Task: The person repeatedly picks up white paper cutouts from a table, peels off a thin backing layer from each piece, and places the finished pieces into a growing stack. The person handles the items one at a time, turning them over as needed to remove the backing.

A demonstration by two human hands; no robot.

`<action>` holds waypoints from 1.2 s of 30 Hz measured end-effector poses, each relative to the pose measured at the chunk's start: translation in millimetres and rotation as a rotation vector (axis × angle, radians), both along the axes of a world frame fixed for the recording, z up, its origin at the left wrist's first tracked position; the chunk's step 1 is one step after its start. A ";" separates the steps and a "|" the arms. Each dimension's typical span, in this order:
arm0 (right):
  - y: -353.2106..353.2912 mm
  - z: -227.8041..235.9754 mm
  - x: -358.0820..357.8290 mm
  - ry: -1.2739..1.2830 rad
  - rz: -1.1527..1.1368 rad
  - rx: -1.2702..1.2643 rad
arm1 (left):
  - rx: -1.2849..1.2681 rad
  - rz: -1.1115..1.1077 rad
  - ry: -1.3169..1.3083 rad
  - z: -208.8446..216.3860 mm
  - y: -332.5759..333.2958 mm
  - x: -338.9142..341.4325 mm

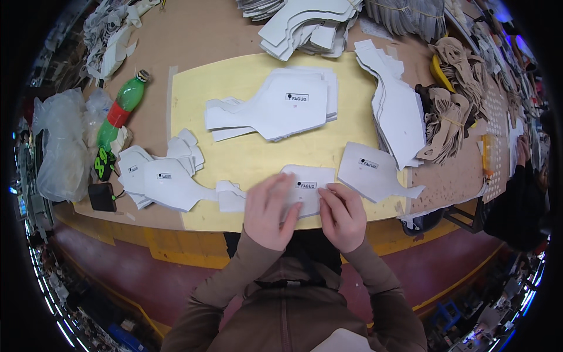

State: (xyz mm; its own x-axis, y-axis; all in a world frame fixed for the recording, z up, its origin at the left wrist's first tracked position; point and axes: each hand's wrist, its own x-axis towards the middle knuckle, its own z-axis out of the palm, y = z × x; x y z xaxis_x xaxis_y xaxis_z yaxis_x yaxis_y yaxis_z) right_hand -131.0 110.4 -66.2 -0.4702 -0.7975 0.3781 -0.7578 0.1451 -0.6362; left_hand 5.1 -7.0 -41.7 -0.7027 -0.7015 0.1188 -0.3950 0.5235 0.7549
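Observation:
A white cut shoe-upper piece [311,173] with a small black printed label lies on the yellow board in front of me. My left hand [270,211] is over its left end, thumb on the piece and fingers spread, slightly blurred. At the right edge of the piece, my right hand [345,216] has its bent fingertips and thumb closed on that edge. To the right lies a single labelled white piece [366,170]. Left of my hands, several overlapping labelled pieces [167,182] lie fanned out. Farther back sits a stack of labelled white pieces [287,105].
The yellow board [193,88] covers the table's middle. Stacks of white pieces [399,111] and beige pieces [446,126] stand at right, with more white pieces [308,26] behind. A green bottle [117,111], a clear plastic bag [64,146] and a black box [102,197] are at left.

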 end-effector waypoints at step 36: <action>-8.6 17.7 -11.1 -0.178 -0.034 0.156 | 0.028 -0.005 0.080 69.5 -35.4 53.0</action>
State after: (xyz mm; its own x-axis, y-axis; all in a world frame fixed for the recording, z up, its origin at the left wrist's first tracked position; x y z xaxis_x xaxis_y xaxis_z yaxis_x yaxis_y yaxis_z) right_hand -142.1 101.8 -48.5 -0.5456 -0.8226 0.1600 -0.6289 0.2757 -0.7270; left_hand 58.1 -42.4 27.9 -0.6949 -0.7022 0.1550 -0.3305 0.5033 0.7984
